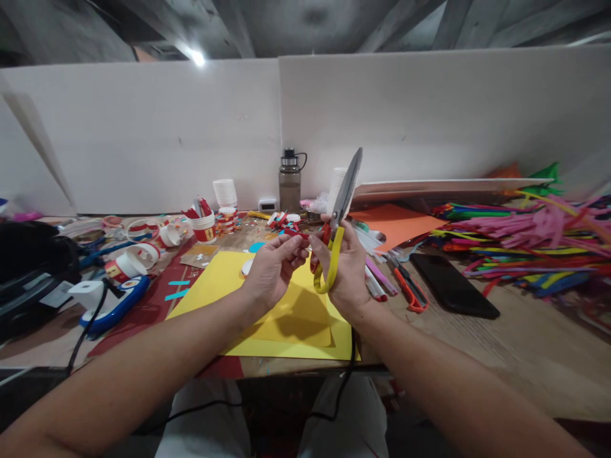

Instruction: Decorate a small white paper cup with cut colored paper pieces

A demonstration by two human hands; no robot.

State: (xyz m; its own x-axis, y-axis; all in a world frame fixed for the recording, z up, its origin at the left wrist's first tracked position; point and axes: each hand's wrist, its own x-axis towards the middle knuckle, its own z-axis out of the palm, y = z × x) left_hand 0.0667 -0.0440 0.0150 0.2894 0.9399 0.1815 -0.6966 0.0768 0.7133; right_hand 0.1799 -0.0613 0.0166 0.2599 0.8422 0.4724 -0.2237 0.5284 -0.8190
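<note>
My left hand (271, 270) is closed in a pinch on a small red piece (301, 236), perhaps paper; its exact shape is mostly covered by the fingers. Scissors (344, 196) with yellow-wrapped handles rest in my right hand (352, 283), their blades together and pointing up, away from the red piece. The fingertips of my right hand come close to the red piece too; whether they touch it I cannot tell. Beneath both hands lie yellow sheets (214, 286), with a white round piece (247, 267) partly behind my left hand.
A bottle (289, 181) stands by the white wall panel. To the left are paper cups (203, 228), a blue power strip (114, 305) and a black bag (33, 280). A utility knife (409, 286), a phone (453, 285) and colourful pipe cleaners (525, 235) lie rightward.
</note>
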